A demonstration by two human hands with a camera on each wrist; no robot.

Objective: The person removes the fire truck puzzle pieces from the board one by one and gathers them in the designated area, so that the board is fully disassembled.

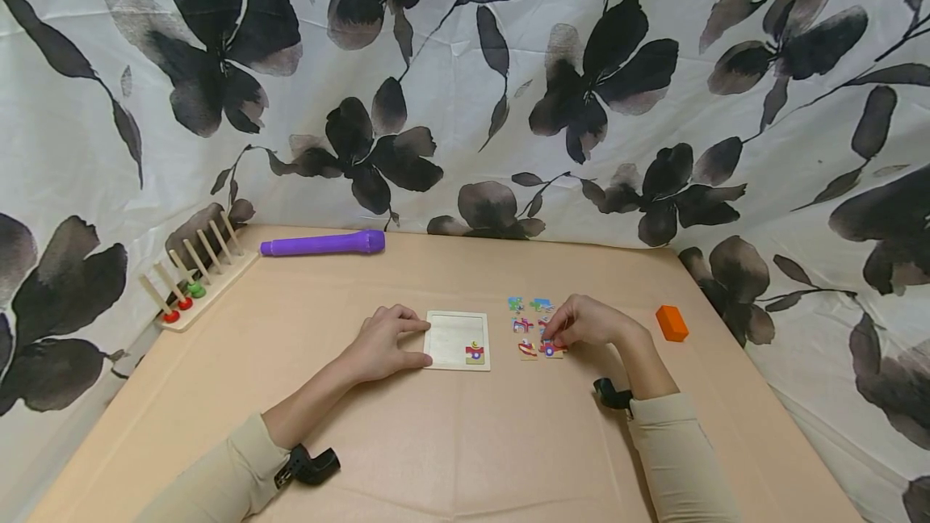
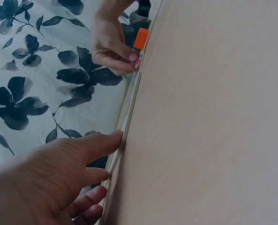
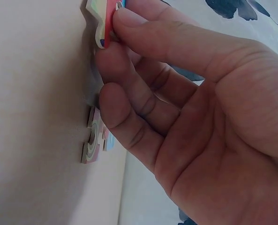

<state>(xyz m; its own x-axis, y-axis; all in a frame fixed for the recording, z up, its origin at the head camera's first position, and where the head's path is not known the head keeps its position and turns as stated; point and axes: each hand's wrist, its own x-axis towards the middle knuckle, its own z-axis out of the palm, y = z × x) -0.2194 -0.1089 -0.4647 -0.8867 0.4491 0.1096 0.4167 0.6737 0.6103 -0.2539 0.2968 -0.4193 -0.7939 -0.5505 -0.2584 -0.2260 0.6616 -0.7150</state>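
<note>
A square, pale puzzle tray (image 1: 445, 349) lies on the table with one puzzle piece (image 1: 475, 353) in its lower right corner. My left hand (image 1: 392, 341) rests at the tray's left edge, thumb and index finger touching it. In the left wrist view the fingers of that hand (image 2: 59, 178) are spread loosely along the rim. Right of the tray, my right hand (image 1: 581, 323) pinches a puzzle piece (image 3: 105, 21) between thumb and fingers. Several loose puzzle pieces (image 1: 522, 325) lie beside and partly under that hand.
An orange block (image 1: 672, 324) lies to the right of my right hand. At the back left are a purple microphone-shaped stick (image 1: 323, 244) and a wooden peg rack (image 1: 218, 274) with red and green beads. Behind the table (image 1: 407, 442) hangs a floral cloth (image 1: 494, 71).
</note>
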